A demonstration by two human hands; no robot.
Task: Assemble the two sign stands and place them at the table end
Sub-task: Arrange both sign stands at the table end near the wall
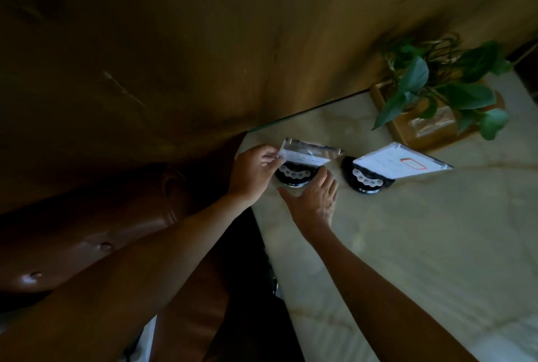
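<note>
Two sign stands sit near the far left corner of the pale marble table point(422, 245). The left clear acrylic sign panel point(311, 153) rests on a round black base point(292, 178) with white markings. My left hand point(253, 175) pinches that panel's left edge. My right hand point(316, 201) lies flat against the front of the black base, fingers spread. To the right stands the second sign stand point(398, 162), a clear panel holding a white card with a red box, set in its black base point(366, 184); neither hand touches it.
A potted green plant point(436, 91) in a tan square pot stands behind the right stand. A wood-panelled wall point(203, 41) runs behind the table. A brown leather seat point(87, 230) lies left of the table edge.
</note>
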